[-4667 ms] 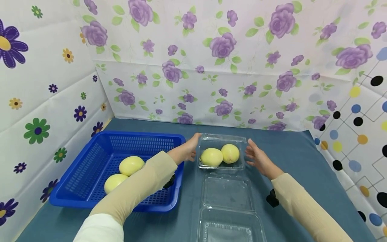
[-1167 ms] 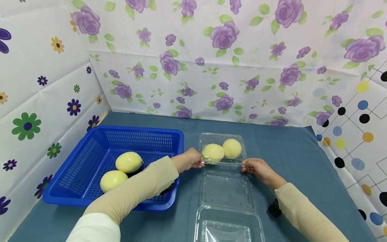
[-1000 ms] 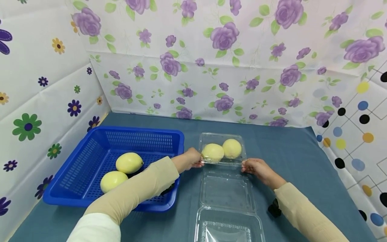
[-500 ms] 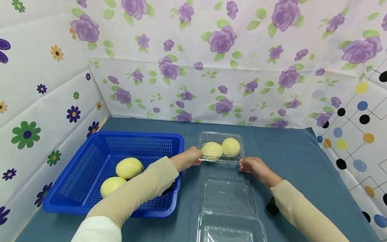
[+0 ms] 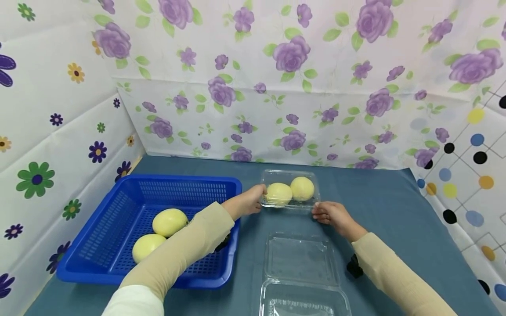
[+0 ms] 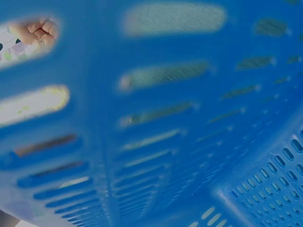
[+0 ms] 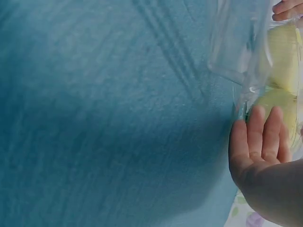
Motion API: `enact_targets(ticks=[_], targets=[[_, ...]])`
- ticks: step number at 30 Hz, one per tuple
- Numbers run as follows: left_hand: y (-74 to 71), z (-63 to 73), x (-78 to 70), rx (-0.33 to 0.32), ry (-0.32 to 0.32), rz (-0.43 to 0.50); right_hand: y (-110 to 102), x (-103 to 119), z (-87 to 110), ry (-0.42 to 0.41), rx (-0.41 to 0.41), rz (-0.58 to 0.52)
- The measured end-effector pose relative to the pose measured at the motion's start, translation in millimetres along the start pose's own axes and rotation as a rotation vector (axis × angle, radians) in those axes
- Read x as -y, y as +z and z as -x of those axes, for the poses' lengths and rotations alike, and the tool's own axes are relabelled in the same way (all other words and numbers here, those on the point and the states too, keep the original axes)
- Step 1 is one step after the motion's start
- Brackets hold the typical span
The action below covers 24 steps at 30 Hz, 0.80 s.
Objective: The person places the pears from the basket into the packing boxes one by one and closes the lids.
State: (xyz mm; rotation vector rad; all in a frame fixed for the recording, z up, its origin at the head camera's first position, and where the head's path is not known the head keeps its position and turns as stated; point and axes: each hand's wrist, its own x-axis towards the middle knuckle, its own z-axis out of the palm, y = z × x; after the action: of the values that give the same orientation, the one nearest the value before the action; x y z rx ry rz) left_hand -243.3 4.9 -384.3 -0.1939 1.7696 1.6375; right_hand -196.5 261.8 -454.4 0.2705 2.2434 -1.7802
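Note:
A clear plastic clamshell box (image 5: 290,176) holds two pale-yellow oval fruits (image 5: 302,189), seen through its lid. At its near left corner my left hand (image 5: 248,201) grips the edge, thumb uppermost. My right hand (image 5: 334,216) holds the near right corner. In the right wrist view, the right hand's fingers (image 7: 256,131) lie against the box side beside the fruit (image 7: 280,100), its thumb mostly hidden. The left wrist view is mostly filled by the basket's slotted blue wall (image 6: 102,123); bent fingers (image 6: 40,32) show through one slot.
The blue slotted basket (image 5: 233,248) stands at left under my left forearm, with two more pale-yellow fruits (image 5: 170,222). An opened clear clamshell box (image 5: 302,259) lies on the blue-grey cloth (image 5: 379,202) nearer me. Flower-printed sheets (image 5: 269,118) wall the back and left; a dotted sheet stands at right.
My hands have come from open beside the box to holding its near corners. Over the last second the filled box has slid slightly away, widening the gap to the opened box.

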Motion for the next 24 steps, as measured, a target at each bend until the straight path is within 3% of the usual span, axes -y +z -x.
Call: enact_targets(ticks=[4,15,24], targets=[[0.2,13.6,-6.5,0.008,0.007,0.040,2.7,-0.8,-3.2,0.011,-0.022,-0.026],[-5.1,-7.4,0.6,0.011,0.033,0.074,3.3,-2.7,-11.8,0.006,-0.056,-0.026],[-6.3,-7.8,-1.6,0.031,0.048,0.052,2.5,-1.5,-12.8,0.002,-0.092,-0.014]])
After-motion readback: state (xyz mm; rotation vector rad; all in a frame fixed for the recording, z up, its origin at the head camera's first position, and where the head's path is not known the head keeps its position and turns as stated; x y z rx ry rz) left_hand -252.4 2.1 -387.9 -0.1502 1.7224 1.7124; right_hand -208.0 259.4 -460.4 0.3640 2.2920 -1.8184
